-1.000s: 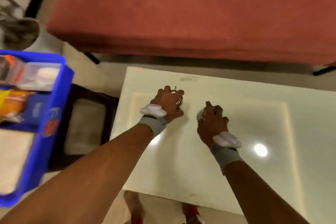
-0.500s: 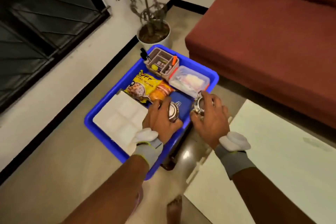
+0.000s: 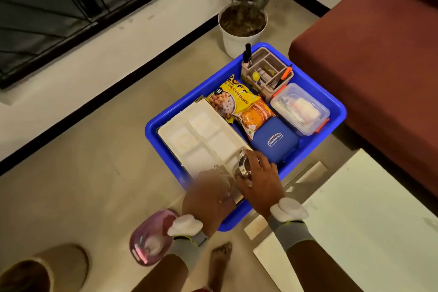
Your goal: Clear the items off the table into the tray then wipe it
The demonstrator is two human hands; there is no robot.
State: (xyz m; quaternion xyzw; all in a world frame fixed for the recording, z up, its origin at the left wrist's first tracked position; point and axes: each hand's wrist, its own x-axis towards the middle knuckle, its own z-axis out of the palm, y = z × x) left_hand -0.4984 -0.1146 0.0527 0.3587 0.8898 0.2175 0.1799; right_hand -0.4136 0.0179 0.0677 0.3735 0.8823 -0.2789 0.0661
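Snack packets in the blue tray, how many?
2. The yellow packet lies beside the white divided plate; the orange packet is next to it, by the blue case. Others may be hidden underneath.

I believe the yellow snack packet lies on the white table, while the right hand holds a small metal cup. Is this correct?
No. The head view shows the yellow snack packet in the blue tray, not on the white table. The right hand does hold the small metal cup.
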